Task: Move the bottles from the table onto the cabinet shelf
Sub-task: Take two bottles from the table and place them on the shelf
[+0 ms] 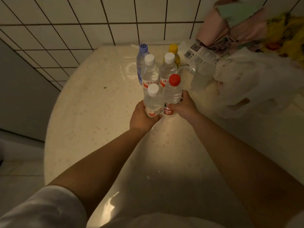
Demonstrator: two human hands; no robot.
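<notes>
Head view: barely started, I'd say. Left hand (pixel 142 116) grips a white-cap bottle (pixel 152 102), right hand (pixel 184 105) grips the red-cap bottle (pixel 171 94), both around mid-desk (pixel 82 120). Four more bottles (pixel 158 66) stand behind them toward the far edge. No cabinet in sight.

Home: tiled wall (pixel 69 30), cluttered table (pixel 92 112)

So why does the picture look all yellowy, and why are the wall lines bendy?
Head view: dim, warm light tints everything yellow; the glossy table shows glare patches; the wide lens bends the wall tiles' lines; the cloth pile at top right is blurred, while the red-capped bottle stays fairly sharp.
</notes>
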